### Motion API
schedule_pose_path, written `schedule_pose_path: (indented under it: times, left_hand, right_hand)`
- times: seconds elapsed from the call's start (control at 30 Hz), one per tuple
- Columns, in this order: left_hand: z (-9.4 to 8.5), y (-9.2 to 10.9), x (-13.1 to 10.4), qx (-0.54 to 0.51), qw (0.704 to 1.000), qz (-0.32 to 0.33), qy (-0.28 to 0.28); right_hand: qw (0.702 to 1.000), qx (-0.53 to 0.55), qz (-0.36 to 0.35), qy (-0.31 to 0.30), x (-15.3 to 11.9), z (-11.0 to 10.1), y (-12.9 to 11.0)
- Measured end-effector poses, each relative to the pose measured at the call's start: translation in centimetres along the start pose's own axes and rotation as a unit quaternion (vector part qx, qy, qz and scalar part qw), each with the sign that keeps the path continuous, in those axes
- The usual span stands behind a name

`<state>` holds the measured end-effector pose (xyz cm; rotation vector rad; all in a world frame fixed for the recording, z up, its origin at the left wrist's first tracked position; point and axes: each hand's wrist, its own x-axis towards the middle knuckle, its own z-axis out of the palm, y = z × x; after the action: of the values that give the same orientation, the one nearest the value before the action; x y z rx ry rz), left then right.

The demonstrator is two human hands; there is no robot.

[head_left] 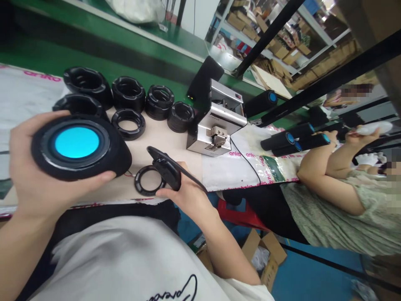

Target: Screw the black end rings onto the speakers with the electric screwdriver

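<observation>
A black cylindrical speaker (pixel 77 143) with a bright blue disc on its end sits in my left hand (pixel 37 188), whose fingers wrap round its sides. Thin wires show just below the speaker's right end. My right hand (pixel 191 196) grips a black part (pixel 167 169) with a long thin edge; its exact kind cannot be made out. Beneath that part, a flat black ring (pixel 140 186) lies on the table, partly covered. Another black ring (pixel 117 125) rests behind, between the two hands.
Stacks of black rings (pixel 159 100) line the back of the table (pixel 191 163). A silver and black machine (pixel 216 125) stands to the right, its cable trailing. Farther right are several blue-ended speakers (pixel 278 142) and a co-worker's arms (pixel 328 179). An open carton (pixel 266 255) sits below.
</observation>
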<state>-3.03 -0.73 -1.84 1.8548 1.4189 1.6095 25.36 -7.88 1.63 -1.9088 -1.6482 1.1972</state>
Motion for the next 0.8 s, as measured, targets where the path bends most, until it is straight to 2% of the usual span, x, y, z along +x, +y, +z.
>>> schedule_pose_path:
  times: [0.13,0.27,0.4,0.5,0.63,0.73,0.8]
  left_hand:
    - [0.4,0.3,0.1,-0.008,0.998,0.069,0.002]
    - [0.1,0.0,0.1,-0.005,0.998,0.065,0.004]
    - [-0.4,-0.1,0.1,-0.003,0.998,0.062,0.010]
    - [-0.3,0.9,0.0,-0.010,0.999,0.051,0.003]
    - [0.8,2.9,-0.1,-0.049,0.998,0.020,-0.042]
    - [1.8,3.9,-0.1,-0.080,0.993,-0.007,-0.082]
    - [2.4,4.1,-0.1,-0.084,0.993,-0.014,-0.085]
  right_hand:
    - [0.998,0.011,-0.057,-0.034,0.2,-0.4,-0.6]
    - [0.990,0.006,-0.101,-0.094,0.9,-0.2,-1.6]
    - [0.991,-0.002,-0.096,-0.093,1.3,0.5,-1.7]
    - [0.996,0.003,-0.069,-0.050,1.1,0.3,-1.2]
    - [0.994,0.083,-0.037,0.067,0.3,-2.3,-2.3]
    - [0.978,0.146,-0.078,0.123,-0.5,-4.9,-4.9]
    - [0.969,0.126,-0.140,0.159,-0.8,-6.3,-6.6]
